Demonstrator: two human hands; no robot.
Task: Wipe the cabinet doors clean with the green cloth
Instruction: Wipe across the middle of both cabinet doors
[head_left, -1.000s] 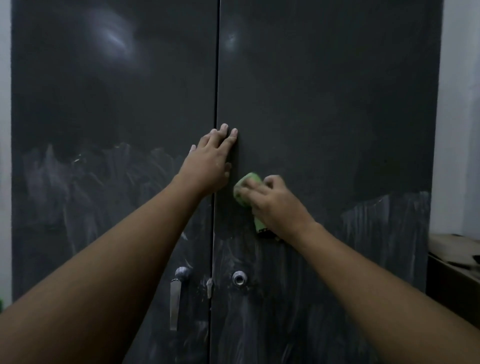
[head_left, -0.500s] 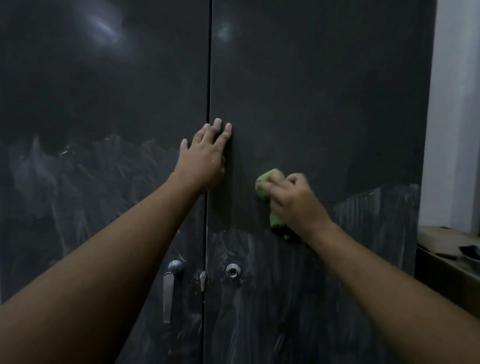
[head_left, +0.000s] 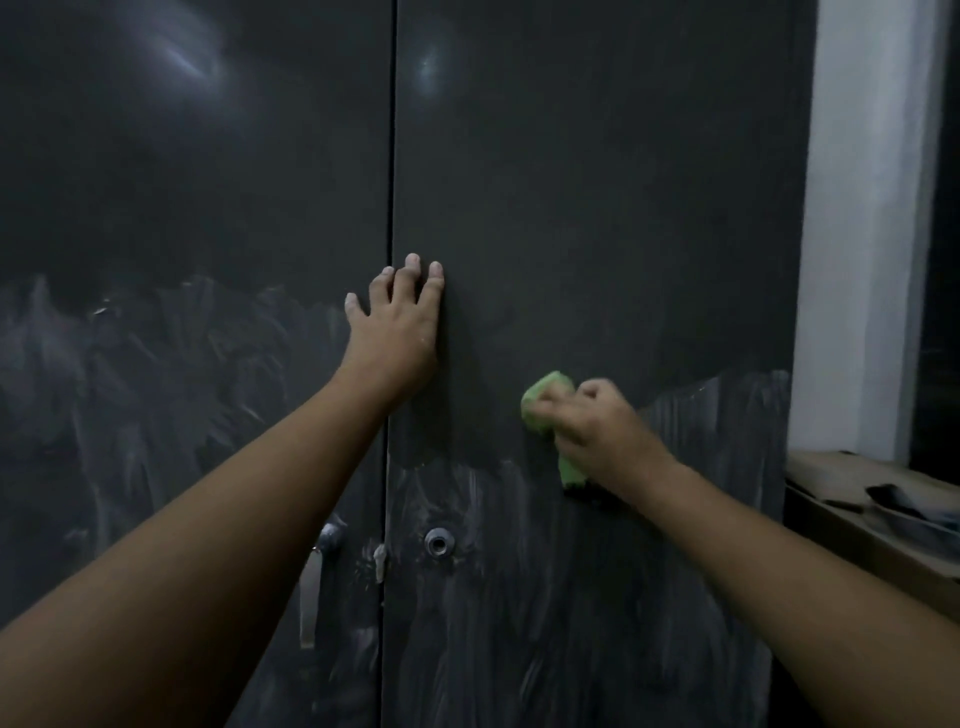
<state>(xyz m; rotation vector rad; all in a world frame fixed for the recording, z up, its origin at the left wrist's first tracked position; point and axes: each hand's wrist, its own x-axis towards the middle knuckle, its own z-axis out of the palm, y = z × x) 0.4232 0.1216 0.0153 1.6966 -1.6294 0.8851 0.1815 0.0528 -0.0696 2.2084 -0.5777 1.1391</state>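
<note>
Place: dim indoor room, home or office unclear | Evidence: tall dark two-door cabinet (head_left: 597, 208), lever handle (head_left: 309, 587), round key lock (head_left: 439, 542) | Beside: white wall (head_left: 857, 260), cardboard box (head_left: 831, 514)

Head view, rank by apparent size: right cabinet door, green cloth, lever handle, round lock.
1. right cabinet door
2-3. green cloth and lever handle: close, and the cloth is partly hidden under the right hand, so these are unranked
4. round lock

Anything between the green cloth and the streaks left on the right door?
Nothing visible. The right hand holds the green cloth against the right door, white streaks right beside it. The left hand rests flat at the seam, clear of them.
</note>
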